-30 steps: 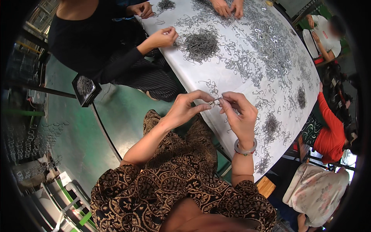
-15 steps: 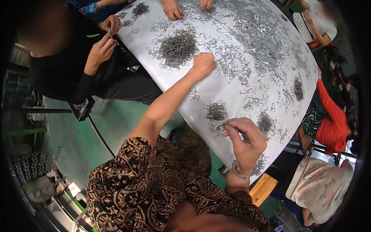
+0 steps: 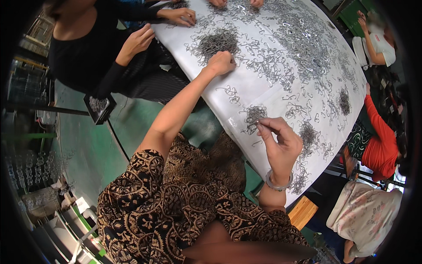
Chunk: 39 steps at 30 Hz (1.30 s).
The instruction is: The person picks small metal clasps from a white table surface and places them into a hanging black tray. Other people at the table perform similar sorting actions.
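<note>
My left hand (image 3: pixel 221 63) is stretched far out over the white table (image 3: pixel 246 90), fingers curled down at the edge of a big heap of bent metal wire hooks (image 3: pixel 216 42). My right hand (image 3: pixel 280 141) stays near the table's front edge, thumb and forefinger pinched on a small wire hook beside a little pile of hooks (image 3: pixel 254 116). A pale bangle (image 3: pixel 278 181) sits on my right wrist. Whether the left hand has taken hold of any hooks is hidden by its fingers.
Loose hooks and smaller piles (image 3: pixel 307 132) cover most of the table. A person in black (image 3: pixel 94 53) sits at the left with hands at the table's far corner. A person in red (image 3: pixel 378 141) sits at the right edge. A small black tray (image 3: pixel 99 105) stands over the green floor.
My left hand left the right hand and reached out to the large heap. My right hand lowered to the small pile near the front edge, still pinching a hook.
</note>
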{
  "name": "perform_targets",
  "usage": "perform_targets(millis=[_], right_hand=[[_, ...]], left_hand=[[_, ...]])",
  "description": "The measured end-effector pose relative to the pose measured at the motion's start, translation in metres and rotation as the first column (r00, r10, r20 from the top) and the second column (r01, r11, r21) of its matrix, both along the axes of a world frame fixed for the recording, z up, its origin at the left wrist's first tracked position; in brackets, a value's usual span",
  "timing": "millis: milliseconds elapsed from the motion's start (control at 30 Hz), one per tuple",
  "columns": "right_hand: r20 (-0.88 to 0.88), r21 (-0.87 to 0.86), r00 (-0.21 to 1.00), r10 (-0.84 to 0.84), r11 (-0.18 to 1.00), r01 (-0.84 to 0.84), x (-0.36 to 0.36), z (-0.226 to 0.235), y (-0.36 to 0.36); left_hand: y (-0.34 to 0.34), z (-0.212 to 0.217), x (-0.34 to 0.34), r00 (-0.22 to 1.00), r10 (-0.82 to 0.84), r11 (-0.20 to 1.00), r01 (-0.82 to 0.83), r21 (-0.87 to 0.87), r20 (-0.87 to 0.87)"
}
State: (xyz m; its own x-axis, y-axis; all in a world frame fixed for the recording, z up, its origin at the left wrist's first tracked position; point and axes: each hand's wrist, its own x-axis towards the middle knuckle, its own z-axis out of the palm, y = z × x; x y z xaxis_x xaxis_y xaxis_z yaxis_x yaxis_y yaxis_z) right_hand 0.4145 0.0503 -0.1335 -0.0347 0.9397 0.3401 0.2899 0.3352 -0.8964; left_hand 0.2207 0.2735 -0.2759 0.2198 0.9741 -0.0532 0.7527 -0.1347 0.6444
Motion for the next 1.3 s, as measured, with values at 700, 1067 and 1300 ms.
perform_targets(millis=[700,1067,1300], right_hand=[[-0.014,0.031,0.991,0.129,0.991,-0.129,-0.04,-0.014,-0.029],[-0.167,-0.102,0.986,0.011,0.994,-0.028,-0.049,-0.034,-0.032],[-0.182,-0.073,0.983,-0.007,0.997,-0.006,-0.054,-0.041,-0.023]], left_hand=[[-0.052,-0.023,-0.078,0.981,0.177,0.984,-0.173,0.05,-0.078],[-0.219,0.11,-0.04,0.632,-0.26,0.965,0.206,0.165,0.73],[-0.229,0.108,-0.03,0.759,-0.219,0.962,0.061,0.267,0.614]])
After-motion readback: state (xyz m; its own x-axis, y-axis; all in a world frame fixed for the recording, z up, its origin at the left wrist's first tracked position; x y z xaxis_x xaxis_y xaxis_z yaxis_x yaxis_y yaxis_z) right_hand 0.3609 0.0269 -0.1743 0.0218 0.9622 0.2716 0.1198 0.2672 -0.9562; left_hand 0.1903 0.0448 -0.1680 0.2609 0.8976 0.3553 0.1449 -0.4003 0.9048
